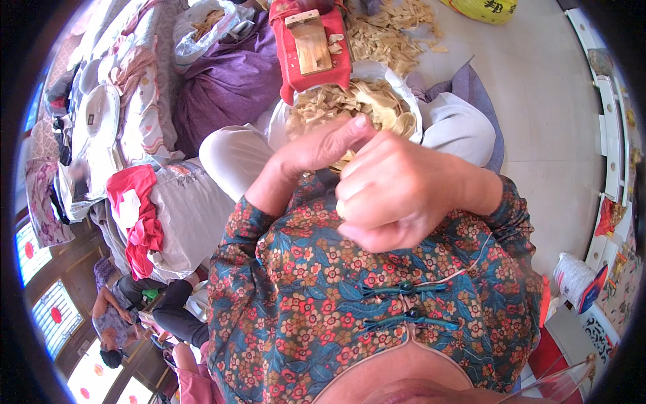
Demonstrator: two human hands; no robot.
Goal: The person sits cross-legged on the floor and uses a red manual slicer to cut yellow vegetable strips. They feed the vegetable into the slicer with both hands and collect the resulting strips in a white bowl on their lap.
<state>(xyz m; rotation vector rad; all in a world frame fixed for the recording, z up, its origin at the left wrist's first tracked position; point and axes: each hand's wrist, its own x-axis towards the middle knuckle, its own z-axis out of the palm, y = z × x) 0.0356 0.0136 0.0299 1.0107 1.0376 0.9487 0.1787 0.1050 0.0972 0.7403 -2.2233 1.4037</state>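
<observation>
My left hand (323,145) is held in front of my chest, thumb stretched across towards the right hand. Its fingers are mostly hidden, so I cannot tell what they hold. Partly covering it, my right hand (391,194) is curled into a blurred fist with the knuckles up. Whatever may be inside that fist is hidden. Just beyond both hands, a container lined with a white plastic bag (417,108) sits between my knees, full of pale yellow dried plant strips (353,101). A wooden board (314,48) lies past it on a red cloth (342,68), beside some pale flakes (335,44).
More loose strips (391,33) lie heaped on the tiled floor (540,116). To the left are a purple cloth bundle (227,86), an open plastic bag (184,43) and a grey sack (189,212). Another person (113,315) sits at lower left.
</observation>
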